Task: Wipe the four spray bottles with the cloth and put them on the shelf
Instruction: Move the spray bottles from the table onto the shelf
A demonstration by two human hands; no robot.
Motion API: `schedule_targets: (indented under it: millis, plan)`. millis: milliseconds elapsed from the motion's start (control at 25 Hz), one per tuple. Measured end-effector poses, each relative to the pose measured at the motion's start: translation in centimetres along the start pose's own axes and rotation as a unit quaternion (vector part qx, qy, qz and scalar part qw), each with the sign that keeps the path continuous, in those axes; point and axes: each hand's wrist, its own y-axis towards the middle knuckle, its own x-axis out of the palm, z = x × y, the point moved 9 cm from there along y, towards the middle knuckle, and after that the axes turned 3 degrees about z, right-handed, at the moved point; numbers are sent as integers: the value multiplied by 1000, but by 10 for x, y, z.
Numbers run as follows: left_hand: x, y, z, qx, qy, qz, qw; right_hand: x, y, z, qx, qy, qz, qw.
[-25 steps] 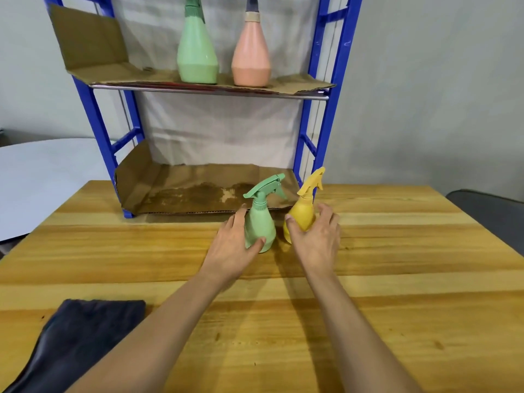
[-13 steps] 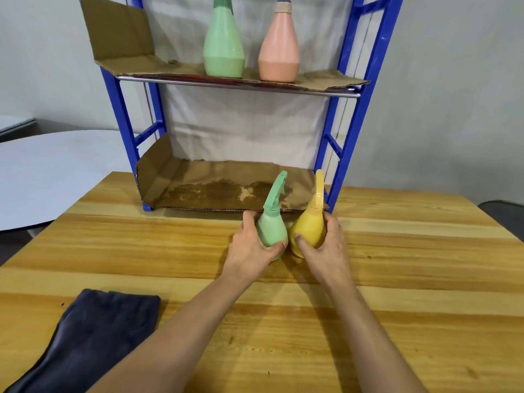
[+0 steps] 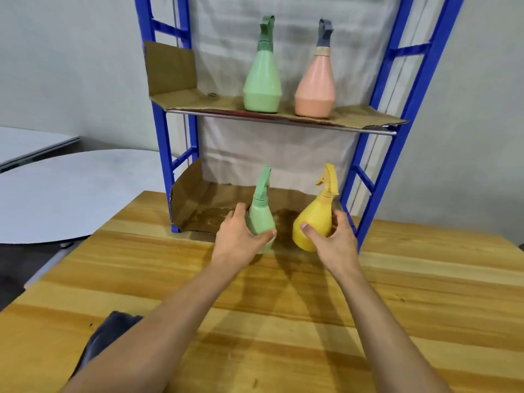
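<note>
Your left hand (image 3: 241,239) grips the small green bottle (image 3: 261,219) and your right hand (image 3: 334,242) the yellow bottle (image 3: 312,225). Both have moved from the tabletop (image 3: 411,279) to the shelf (image 3: 181,177) (lower tier mouth); set them inside.

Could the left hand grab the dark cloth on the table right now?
Probably not at once. The left hand is closed around the small green bottle near the shelf, while the cloth lies at the table's near edge. Nothing blocks the way; it would need to put the bottle down first.
</note>
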Motion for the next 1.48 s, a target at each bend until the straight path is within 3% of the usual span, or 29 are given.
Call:
schedule_targets:
  millis: [360,960,1280,1480]
  plan:
    - [12,76,-28,-18,-21,24,999,63,57,-8,-37,-43,-36,998]
    - [29,90,-31,-1,-4,57,998,77,63,3,-59,-76,30,995]
    - [35,94,-33,2,-8,41,999,77,63,4,-49,-67,30,996]
    - [35,86,-34,16,32,-20,999,69,57,-1,-31,-104,-2,994]
